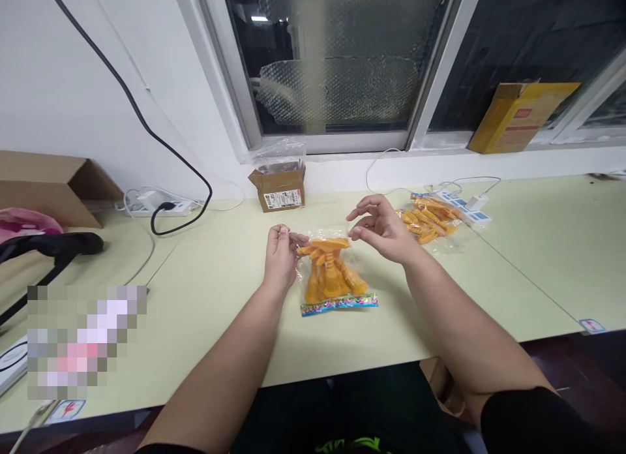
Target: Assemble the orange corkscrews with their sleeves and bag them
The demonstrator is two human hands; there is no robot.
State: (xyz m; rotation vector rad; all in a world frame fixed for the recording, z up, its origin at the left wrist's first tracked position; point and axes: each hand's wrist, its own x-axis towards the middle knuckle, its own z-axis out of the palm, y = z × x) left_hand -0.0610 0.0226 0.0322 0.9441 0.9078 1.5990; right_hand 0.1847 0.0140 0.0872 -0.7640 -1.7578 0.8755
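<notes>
A clear plastic bag of orange plastic pieces lies on the table in front of me, its colourful printed strip along the edge nearest me. My left hand pinches the bag's left side, thumb against fingers. Just above the bag's far right corner is my right hand, its fingers curved and apart with nothing visible between them. Behind that hand lies a second bag of orange pieces, partly hidden by it.
A small cardboard box stands against the wall below the window. Power strips with white cables lie at the back right and back left. A black cable hangs at left, near a larger carton. A yellow box leans on the sill.
</notes>
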